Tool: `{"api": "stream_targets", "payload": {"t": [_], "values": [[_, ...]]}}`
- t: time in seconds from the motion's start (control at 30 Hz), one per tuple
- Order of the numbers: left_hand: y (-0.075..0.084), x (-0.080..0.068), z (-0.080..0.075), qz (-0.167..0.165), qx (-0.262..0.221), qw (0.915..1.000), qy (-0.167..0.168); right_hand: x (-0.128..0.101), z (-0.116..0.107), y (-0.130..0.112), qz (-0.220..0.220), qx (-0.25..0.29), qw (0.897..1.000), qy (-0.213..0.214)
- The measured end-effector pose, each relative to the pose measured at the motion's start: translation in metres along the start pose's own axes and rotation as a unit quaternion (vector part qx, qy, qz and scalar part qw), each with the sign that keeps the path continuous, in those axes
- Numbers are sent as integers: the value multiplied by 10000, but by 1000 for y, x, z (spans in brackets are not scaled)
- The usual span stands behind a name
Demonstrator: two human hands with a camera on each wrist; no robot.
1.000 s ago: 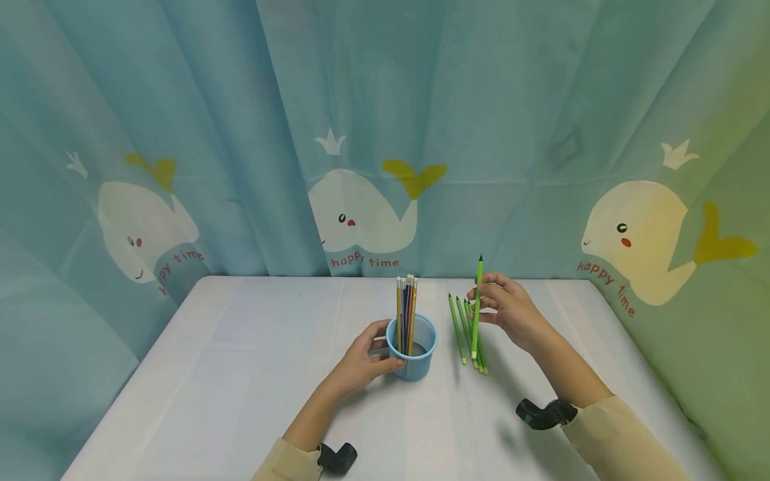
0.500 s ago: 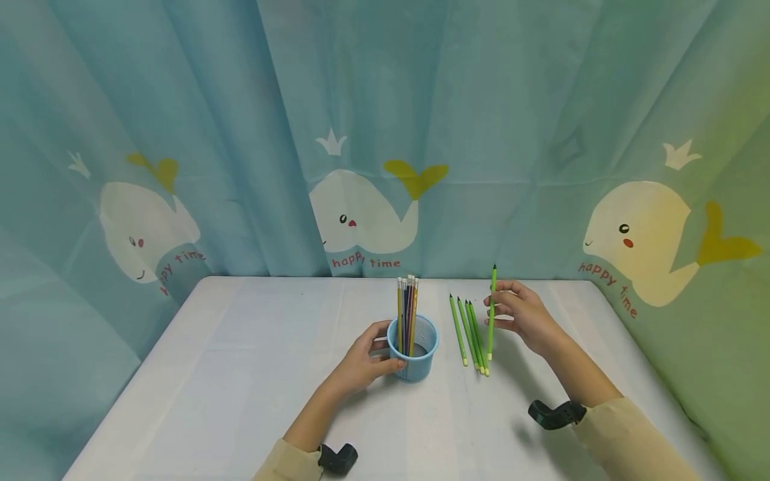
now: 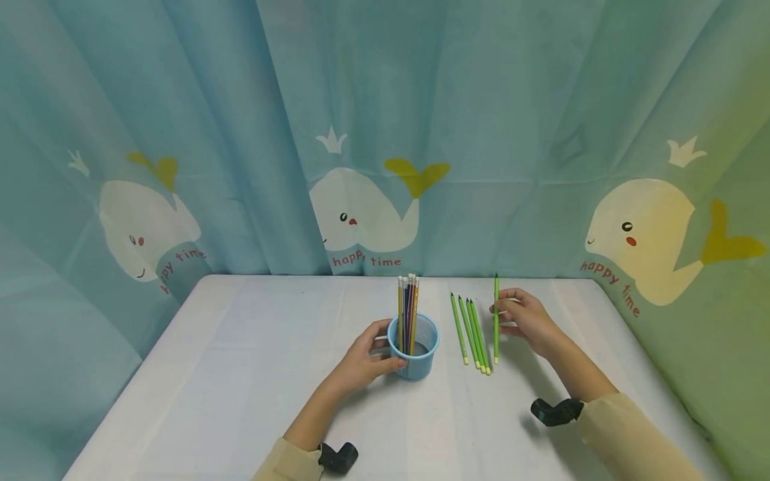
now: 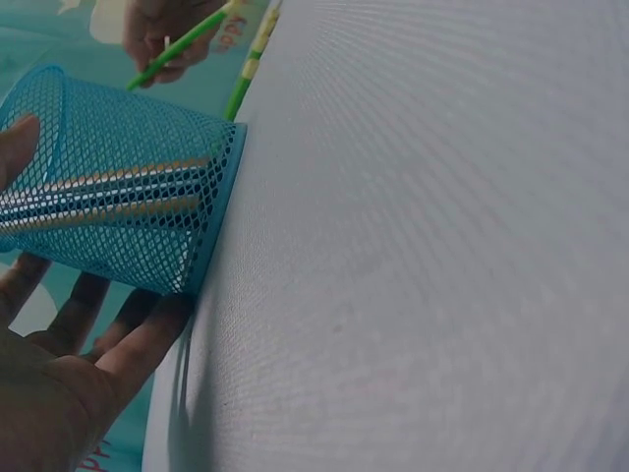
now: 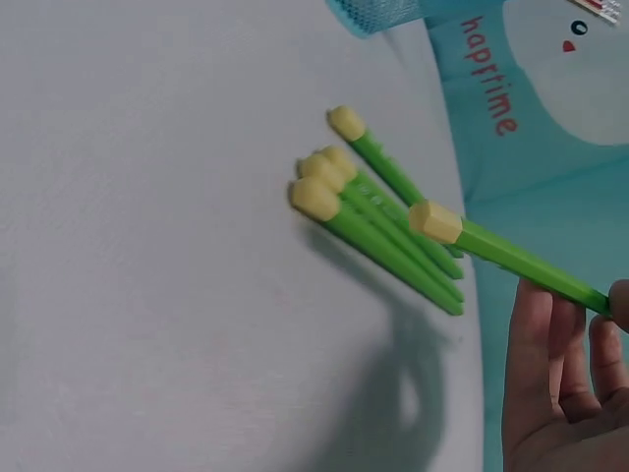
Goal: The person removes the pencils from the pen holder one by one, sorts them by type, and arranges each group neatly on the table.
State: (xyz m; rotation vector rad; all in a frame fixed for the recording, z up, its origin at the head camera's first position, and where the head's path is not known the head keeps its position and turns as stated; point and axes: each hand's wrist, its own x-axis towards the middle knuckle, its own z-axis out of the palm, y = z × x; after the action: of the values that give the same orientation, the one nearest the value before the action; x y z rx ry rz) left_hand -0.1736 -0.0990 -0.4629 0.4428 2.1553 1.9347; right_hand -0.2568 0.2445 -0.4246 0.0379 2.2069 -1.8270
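A light-blue mesh pencil cup (image 3: 412, 367) stands upright on the white table, with several pencils (image 3: 407, 314) in it, white erasers upward. My left hand (image 3: 361, 361) grips the cup from its left side, thumb in front and fingers behind; the left wrist view shows the fingers (image 4: 133, 344) curved along the mesh wall. Between thumb and fingers, my right hand (image 3: 526, 319) pinches a green pencil (image 5: 531, 265), its dark tip up and pale-yellow end down, held above the table. Just left of that hand lie several more green pencils (image 3: 473, 337), roughly side by side, dark tips away from me.
The white table (image 3: 240, 401) runs back to a blue-green curtain (image 3: 499, 133) printed with whales. Each wrist carries a black camera mount, one by the left sleeve (image 3: 338, 458) and one by the right sleeve (image 3: 556, 412).
My right hand has moved right with the green pencil, away from over the lying pencils, then slightly lower. My left hand and the cup have stayed in place.
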Motion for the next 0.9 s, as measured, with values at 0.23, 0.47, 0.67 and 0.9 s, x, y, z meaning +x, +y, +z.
{"api": "stream_targets", "payload": {"t": [0.23,0.47,0.67,0.9], "values": [[2,-1,0,17,52,10000,3,3,2,8,47,-423,9990,168],[3,-1,0,13,104,9999,16,11,6,20,201,-1067,9934,373],[1,-1,-1,22,40,10000,-47,15,9,29,246,-1701,9842,427],[2,0,0,14,27,10000,-33,16,12,30,213,-2162,9744,580]]}}
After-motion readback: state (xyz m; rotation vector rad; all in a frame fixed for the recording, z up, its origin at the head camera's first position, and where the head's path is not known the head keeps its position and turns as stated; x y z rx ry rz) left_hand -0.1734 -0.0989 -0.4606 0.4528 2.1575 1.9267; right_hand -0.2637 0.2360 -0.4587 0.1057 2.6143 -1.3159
